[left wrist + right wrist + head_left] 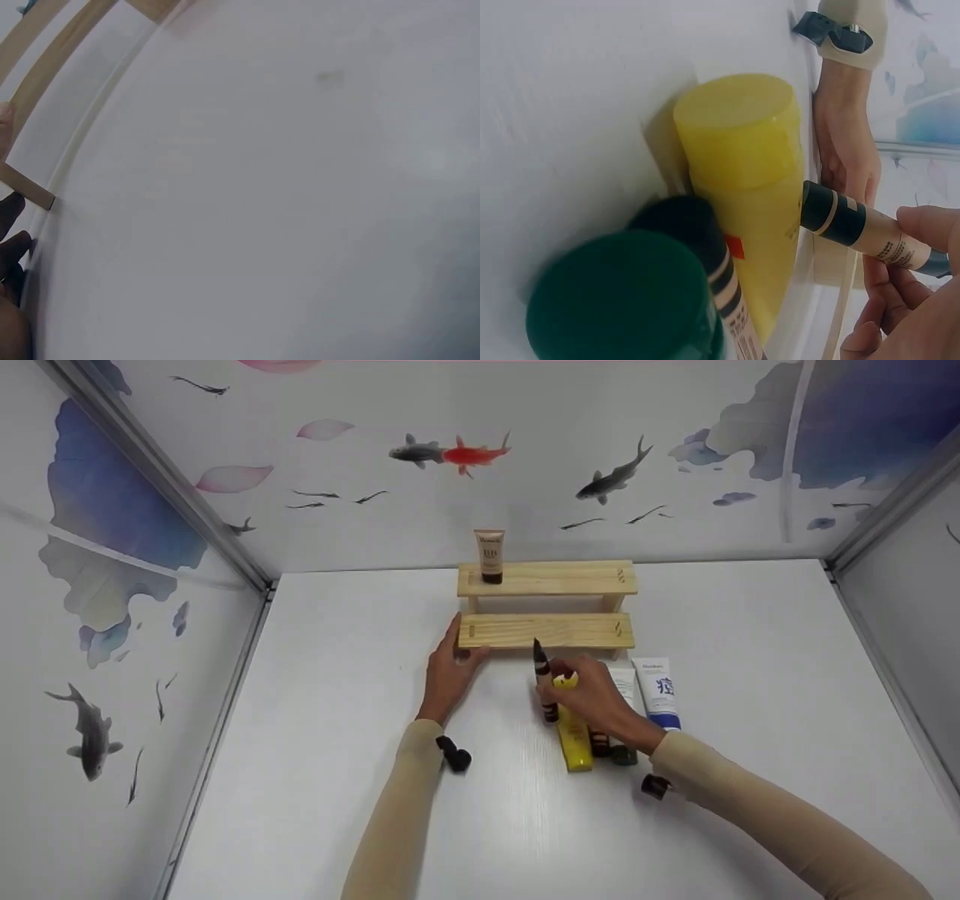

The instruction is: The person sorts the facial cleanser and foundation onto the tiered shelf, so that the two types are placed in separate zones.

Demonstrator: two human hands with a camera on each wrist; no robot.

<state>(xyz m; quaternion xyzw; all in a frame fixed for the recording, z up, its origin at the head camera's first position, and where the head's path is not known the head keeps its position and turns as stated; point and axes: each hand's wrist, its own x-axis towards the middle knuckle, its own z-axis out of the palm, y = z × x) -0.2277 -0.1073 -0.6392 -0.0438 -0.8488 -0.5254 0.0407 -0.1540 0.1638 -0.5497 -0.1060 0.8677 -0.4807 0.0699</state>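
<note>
My left hand (448, 679) grips the left end of the two-tier wooden rack (551, 631), thumb at the lower plank's front edge. In the left wrist view only dark fingertips (11, 247) and part of the rack show. My right hand (596, 694) pinches a slim beige cosmetic tube (885, 238) with a banded black cap, tilted near upright just in front of the lower plank. Below that hand lie a yellow tube (576, 746), another beige tube with a black banded cap (724, 281), and a white tube with a dark green cap (622, 300).
A small beige BB tube (490, 556) stands cap down on the upper plank's left end. Right of the lying tubes is a white tube with a blue band (658, 690). Printed panels (337, 525) enclose the white table (315, 825) at the back and sides.
</note>
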